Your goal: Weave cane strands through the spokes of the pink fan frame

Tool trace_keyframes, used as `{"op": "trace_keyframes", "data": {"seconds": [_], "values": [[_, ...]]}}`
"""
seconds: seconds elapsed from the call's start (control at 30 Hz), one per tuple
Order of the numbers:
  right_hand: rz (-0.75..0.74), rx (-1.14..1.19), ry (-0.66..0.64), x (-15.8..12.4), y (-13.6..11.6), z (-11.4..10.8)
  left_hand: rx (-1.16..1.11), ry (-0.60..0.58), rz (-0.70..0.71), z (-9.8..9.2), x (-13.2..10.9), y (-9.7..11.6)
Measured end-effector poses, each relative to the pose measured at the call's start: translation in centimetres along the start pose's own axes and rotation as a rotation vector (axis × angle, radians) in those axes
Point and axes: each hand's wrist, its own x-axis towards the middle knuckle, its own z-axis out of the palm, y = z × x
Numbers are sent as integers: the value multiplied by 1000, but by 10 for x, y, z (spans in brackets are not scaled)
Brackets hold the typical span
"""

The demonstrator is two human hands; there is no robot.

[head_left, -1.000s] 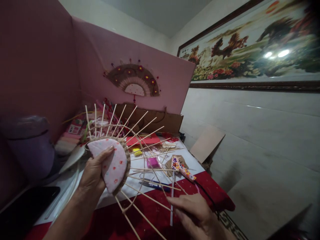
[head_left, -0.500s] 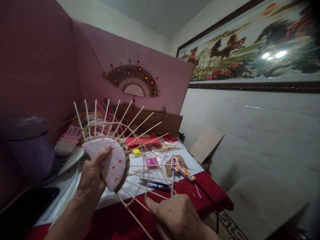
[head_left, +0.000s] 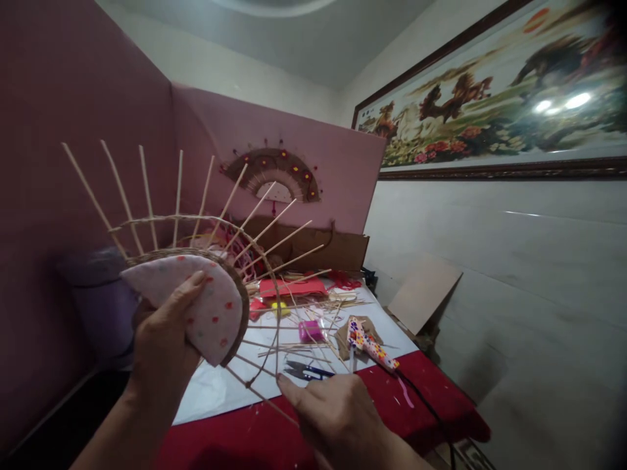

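My left hand [head_left: 164,339] grips a half-round pad of pale pink spotted fabric [head_left: 206,307]. Several thin wooden sticks [head_left: 147,196] fan out from its woven rim, and a cane strand [head_left: 196,219] arcs across them. My right hand [head_left: 337,414] is closed low in the middle, its fingers pinching the lower end of that strand where it meets the bottom sticks. A flower-patterned glue gun [head_left: 369,343] lies on the table just beyond the right hand, and small scissors [head_left: 306,372] lie beside it.
The table has a red cloth [head_left: 431,405] and a white sheet [head_left: 215,391], with loose sticks, red paper [head_left: 291,287], and a pink box [head_left: 310,331]. A finished fan [head_left: 274,176] hangs on the pink board. A large framed horse picture [head_left: 490,104] is on the right wall.
My left hand has lifted the fan frame higher and nearer. My right hand moved left from the table edge to the lower sticks and closed on the strand.
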Motion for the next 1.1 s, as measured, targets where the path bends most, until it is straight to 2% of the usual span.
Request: {"op": "trace_keyframes", "data": {"seconds": [0.13, 0.23, 0.3, 0.43, 0.53, 0.6, 0.73, 0.87, 0.97, 1.1], "values": [[46, 49, 34, 0, 3, 3, -58, 48, -6, -3, 8, 8], [84, 121, 40, -2, 5, -6, -114, 107, -75, -6, 18, 9], [145, 230, 22, -4, 7, -18, -118, 142, -138, -8, 24, 8], [299, 546, -41, -10, 17, -33, -102, 132, -237, -10, 29, 3], [374, 793, -67, -16, 26, -25, -102, 130, -281, -6, 26, -1], [382, 871, -19, -18, 28, -13, -91, 136, -304, -3, 24, -4], [341, 785, 79, -14, 23, 2, -87, 123, -383, 2, 20, -11], [245, 607, 41, -7, 14, 5, -113, 113, -408, 5, 17, -19], [174, 494, 66, -5, 10, 9, -116, 111, -427, 6, 15, -27], [193, 494, 101, -8, 10, 24, -135, 99, -442, 4, 15, -36]]}}
